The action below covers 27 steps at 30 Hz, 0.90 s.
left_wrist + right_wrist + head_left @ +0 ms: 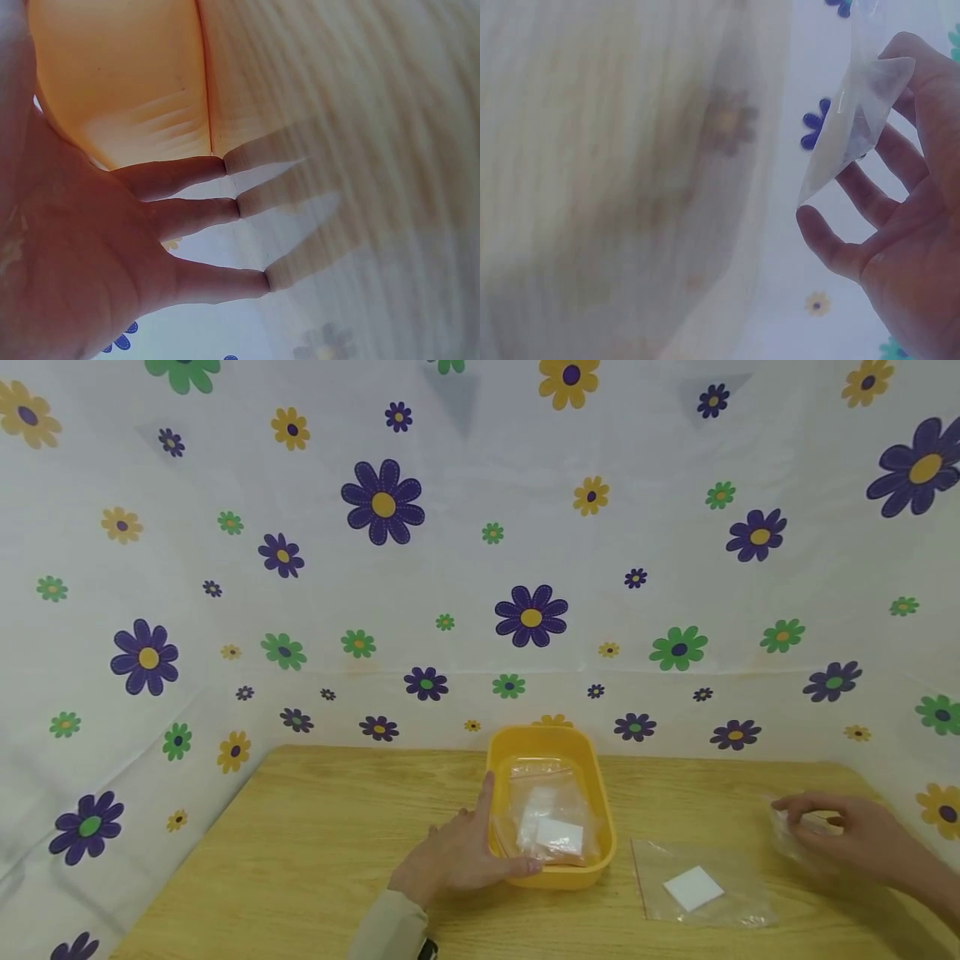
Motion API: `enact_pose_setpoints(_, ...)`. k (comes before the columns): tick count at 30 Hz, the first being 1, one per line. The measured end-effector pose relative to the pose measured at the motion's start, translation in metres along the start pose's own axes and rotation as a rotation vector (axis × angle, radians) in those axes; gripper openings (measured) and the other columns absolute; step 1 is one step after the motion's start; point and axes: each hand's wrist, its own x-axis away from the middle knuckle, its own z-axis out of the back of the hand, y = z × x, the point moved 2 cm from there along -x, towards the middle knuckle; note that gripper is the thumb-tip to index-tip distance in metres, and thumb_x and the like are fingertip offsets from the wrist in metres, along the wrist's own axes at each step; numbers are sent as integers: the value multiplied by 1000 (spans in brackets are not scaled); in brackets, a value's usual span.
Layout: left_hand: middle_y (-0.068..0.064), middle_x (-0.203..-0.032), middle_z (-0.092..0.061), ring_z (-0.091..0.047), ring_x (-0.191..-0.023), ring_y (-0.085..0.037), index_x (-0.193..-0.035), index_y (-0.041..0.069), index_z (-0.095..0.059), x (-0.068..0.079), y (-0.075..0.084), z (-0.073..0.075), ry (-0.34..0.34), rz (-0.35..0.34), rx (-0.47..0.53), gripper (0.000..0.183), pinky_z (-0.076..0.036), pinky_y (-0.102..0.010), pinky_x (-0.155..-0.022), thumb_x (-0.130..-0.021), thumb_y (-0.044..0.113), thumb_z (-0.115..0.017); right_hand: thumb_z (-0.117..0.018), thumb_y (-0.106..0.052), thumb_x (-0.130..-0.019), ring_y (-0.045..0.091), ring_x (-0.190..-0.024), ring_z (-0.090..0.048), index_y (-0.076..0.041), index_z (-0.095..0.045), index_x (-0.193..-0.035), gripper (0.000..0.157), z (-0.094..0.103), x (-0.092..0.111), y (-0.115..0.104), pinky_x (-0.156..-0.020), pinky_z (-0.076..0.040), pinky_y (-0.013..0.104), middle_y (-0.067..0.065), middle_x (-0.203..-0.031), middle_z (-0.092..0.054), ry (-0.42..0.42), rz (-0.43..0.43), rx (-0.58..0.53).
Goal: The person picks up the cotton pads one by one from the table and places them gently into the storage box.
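A yellow plastic bin (607, 835) stands mid-table with several clear zip bags (551, 797) inside, white pieces showing through. My left hand (457, 852) rests against the bin's left side and front corner, its thumb across the front rim. Its other fingers (199, 216) are straight and spread, three tips on the tabletop. At the right, my right hand (855, 835) pinches a crumpled clear plastic bag (855, 124) above the table; whether anything is in it, I cannot tell. Between the bin and this hand, a flat clear zip bag (735, 889) holds a white rectangular piece (693, 888).
The wood-grain table (322, 827) reaches back to a white flower-printed sheet (450, 568), which also rises along both sides. Table surface shows left of the bin and behind the flat bag.
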Motion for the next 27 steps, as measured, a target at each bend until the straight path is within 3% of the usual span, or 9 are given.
enact_pose_setpoints(5,-25,-153,-50,-53,-137,-42,-166,27,8,0,0,-1,-2,2,5,136,-30,-75,-115,-69,92,-62,-78,-8,-89,-25,-100,-50,-28,-68,-84,23,-4,-11,-17,-66,-50,17,-32,-107,-69,26,74,-55)
enact_pose_setpoints(11,-25,-155,-48,-52,-139,-43,-165,28,8,1,0,-2,-7,7,12,135,-26,-77,-116,-69,92,-62,-79,-8,-86,-25,-101,-49,-33,-67,-83,28,-8,-25,-42,-69,-53,18,-28,-107,-71,51,105,-28)
enact_pose_setpoints(21,-27,-155,-47,-50,-141,-44,-166,25,8,2,1,-2,3,-1,14,136,-22,-78,-117,-70,92,-61,-79,-8,-86,-22,-107,-50,-38,-65,-84,34,-17,-48,-91,-78,-55,26,-9,-113,-77,76,188,2)
enact_pose_setpoints(27,-27,-155,-46,-49,-141,-45,-166,24,8,2,0,-1,4,5,15,135,-21,-78,-117,-71,91,-60,-78,-7,-86,-4,-106,-61,-37,-64,-85,34,-22,-63,-127,-76,-55,35,-4,-113,-78,63,269,-27)
